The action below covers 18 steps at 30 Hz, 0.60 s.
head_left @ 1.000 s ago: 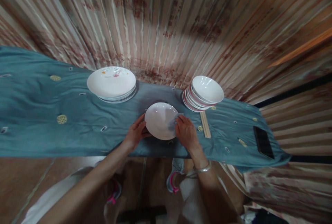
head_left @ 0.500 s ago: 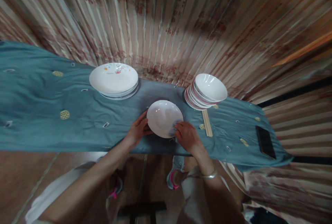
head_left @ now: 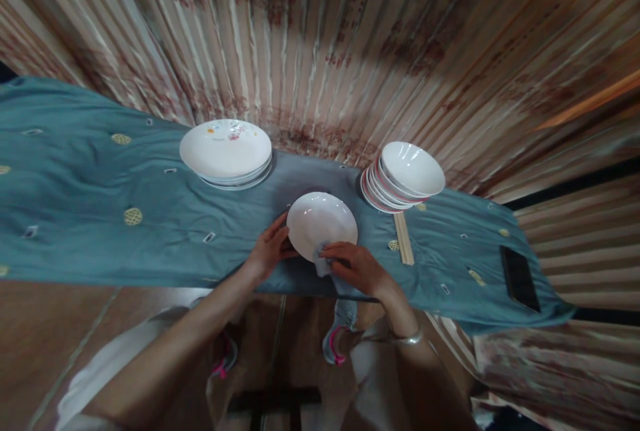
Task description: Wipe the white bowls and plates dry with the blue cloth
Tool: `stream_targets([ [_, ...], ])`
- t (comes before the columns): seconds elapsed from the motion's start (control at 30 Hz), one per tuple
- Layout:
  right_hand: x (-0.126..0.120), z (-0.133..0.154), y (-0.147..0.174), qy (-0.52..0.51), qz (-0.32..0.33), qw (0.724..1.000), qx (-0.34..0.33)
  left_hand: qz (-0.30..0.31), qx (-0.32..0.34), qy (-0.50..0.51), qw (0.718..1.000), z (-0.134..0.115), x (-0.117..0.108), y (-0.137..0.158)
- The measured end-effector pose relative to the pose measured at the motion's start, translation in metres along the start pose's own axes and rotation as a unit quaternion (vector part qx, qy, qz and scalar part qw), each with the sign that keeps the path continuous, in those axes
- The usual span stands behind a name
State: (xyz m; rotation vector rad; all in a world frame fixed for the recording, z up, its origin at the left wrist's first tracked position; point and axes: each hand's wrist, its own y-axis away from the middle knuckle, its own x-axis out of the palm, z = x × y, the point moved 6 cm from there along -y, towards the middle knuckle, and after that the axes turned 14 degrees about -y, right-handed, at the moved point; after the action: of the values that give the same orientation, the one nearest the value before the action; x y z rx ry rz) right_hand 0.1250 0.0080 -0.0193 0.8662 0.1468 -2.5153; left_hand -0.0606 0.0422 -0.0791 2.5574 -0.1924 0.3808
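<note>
A white bowl (head_left: 320,218) is tilted toward me over the front middle of the cloth-covered table. My left hand (head_left: 270,248) grips its left side, thumb at the rim and fingers behind. In my right hand (head_left: 357,264) is a small pale grey-blue cloth (head_left: 323,263), pinched between the fingers and pressed on the near right rim of the bowl. Part of the cloth hangs below the rim. The underside of the bowl is hidden.
Stacked white plates (head_left: 227,151) with a floral top one stand at the back left. Nested bowls (head_left: 413,170) lean at the back right, with chopsticks (head_left: 404,239) before them. A dark phone (head_left: 520,278) lies at the far right. A pleated curtain (head_left: 310,51) hangs behind the table.
My right hand has slid the cloth from the bowl's inner right side to its near rim, leftward and down. My left hand keeps its hold. The view has shifted slightly.
</note>
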Motion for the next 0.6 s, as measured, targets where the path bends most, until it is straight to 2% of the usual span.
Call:
stream_targets([
  [0.33, 0.007, 0.012, -0.012, -0.089, 0.029, 0.996, 0.01, -0.001, 0.004, -0.005, 1.0, 0.0, 0.0, -0.001],
  [0.6, 0.014, 0.018, -0.023, -0.133, -0.011, 0.991, 0.012, 0.004, 0.002, -0.008, 1.0, 0.0, 0.0, 0.0],
])
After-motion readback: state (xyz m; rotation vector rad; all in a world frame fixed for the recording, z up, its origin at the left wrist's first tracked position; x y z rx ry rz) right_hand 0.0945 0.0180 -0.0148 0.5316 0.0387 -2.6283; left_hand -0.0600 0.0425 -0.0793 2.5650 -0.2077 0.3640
